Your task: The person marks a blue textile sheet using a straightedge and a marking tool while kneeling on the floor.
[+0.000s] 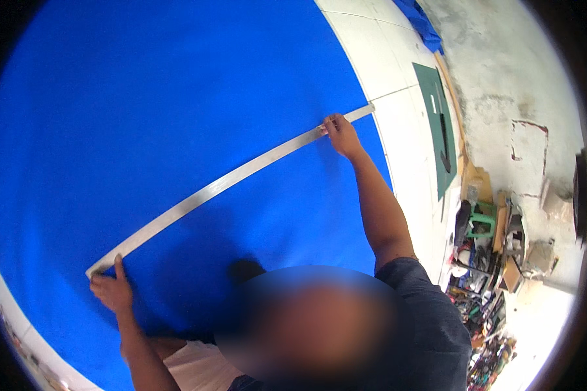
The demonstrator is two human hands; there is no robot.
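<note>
Through the head camera I view a blue cloth spread over a white tiled surface. A long, flat metal strip lies on the cloth. I trace it obliquely from the cloth's lower left part to its right edge, where the strip's far end meets the border of the cloth. Its bowed outline agrees with the bend of the fisheye lens.

Left hand: positioned at the strip's near end, inward of the cloth's lower left edge. I read the thumb and fingers as spread apart, the thumb at the strip's lower side and the fingertips at its end corner.

Right hand: positioned on the strip, a short way in from the cloth's right edge. The fingers are bent and close together over the metal. I cannot tell whether they grip the strip or only press on it. The right arm enters from a dark sleeve.

Beyond the cloth's right edge, I note a green mat on the white surface, with a long dark item on it. Farther right, a green stool stands among mixed items near a stained wall.
</note>
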